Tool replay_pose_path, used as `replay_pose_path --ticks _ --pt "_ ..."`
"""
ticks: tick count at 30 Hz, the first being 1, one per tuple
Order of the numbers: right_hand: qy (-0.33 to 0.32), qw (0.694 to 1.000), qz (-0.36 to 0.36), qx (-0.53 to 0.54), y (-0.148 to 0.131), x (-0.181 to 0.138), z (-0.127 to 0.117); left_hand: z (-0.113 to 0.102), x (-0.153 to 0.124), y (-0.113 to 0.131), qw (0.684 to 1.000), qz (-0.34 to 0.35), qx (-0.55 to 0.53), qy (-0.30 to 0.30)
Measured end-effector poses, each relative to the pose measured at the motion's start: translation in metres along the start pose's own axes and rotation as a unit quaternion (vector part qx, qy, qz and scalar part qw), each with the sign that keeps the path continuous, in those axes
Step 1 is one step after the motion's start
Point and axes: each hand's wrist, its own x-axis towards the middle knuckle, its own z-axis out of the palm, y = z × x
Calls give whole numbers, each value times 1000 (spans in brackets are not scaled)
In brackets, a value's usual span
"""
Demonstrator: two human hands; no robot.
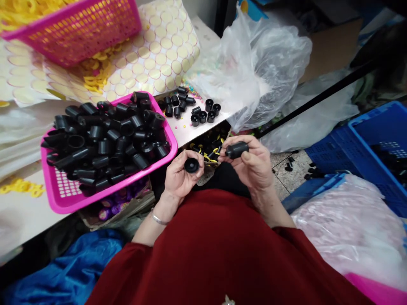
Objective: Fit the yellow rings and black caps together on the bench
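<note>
My left hand [178, 176] is closed round a short round black plastic piece [191, 165], its hollow round end facing up at me. In my right hand [257, 165], thumb and fingers grip a black plastic cylinder [238, 149] lying sideways, with a narrower stub at its left end. The two pieces are apart. Left of my hands, a pink basket [51, 192] is heaped with black plastic cylinders [104, 146]. Several smaller black caps [203, 116] stand and lie on the white table [182, 135] behind the basket's right corner.
A second pink basket [85, 34] with yellow plastic parts [34, 10] rests on a sheet of round stickers [162, 46]. Clear plastic bags [270, 63] lie at the table's right end. Below are a box of black and yellow pieces [208, 148] and, rightward, a blue crate [375, 169].
</note>
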Motion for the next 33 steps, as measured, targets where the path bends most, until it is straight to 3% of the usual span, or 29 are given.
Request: replay_pose_path --ticks 4,10,19,24,30,33 --pt "-5 1000 18 -14 24 -14 8 -6 -2 -8 1000 -11 -20 -12" --pt "-19 999 40 22 28 -21 13 -8 -6 -12 1000 -8 -17 -2" --pt "-40 986 138 86 43 -21 9 -10 -11 -18 999 37 -3 29" --pt "-25 988 138 63 50 -23 4 -10 -11 -23 995 48 20 85" --pt "23 996 54 -66 56 -30 4 -5 -10 -29 984 79 51 151" --pt "19 996 61 -57 57 -30 3 -4 -10 -29 981 91 64 161"
